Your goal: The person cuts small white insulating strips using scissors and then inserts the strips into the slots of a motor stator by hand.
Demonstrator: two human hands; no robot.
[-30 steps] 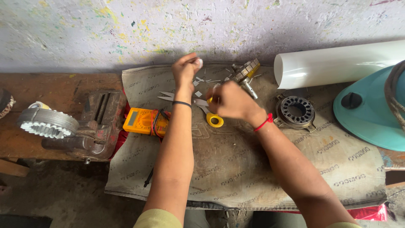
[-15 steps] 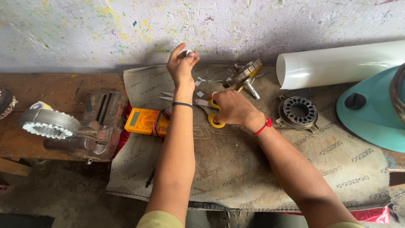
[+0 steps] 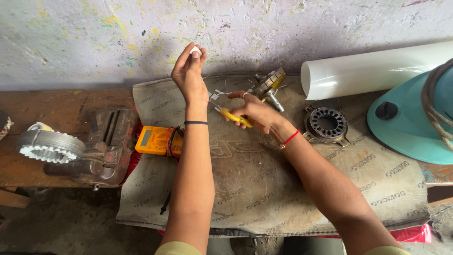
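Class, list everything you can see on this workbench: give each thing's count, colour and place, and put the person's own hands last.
multimeter: one, yellow-orange, on the sack left of the left forearm
bench vise: one, rusty brown, on the wooden bench at left
toothed ring: one, grey, far left
stator ring: one, dark metal, right of the right wrist
plastic roll: one, white, against the wall at right
fan base: one, teal, far right
sack mat: one, grey-brown, covering the bench
scissors: one, yellow-handled, in the right hand
left hand: raised, pinching a small white piece
right hand: gripping the scissors
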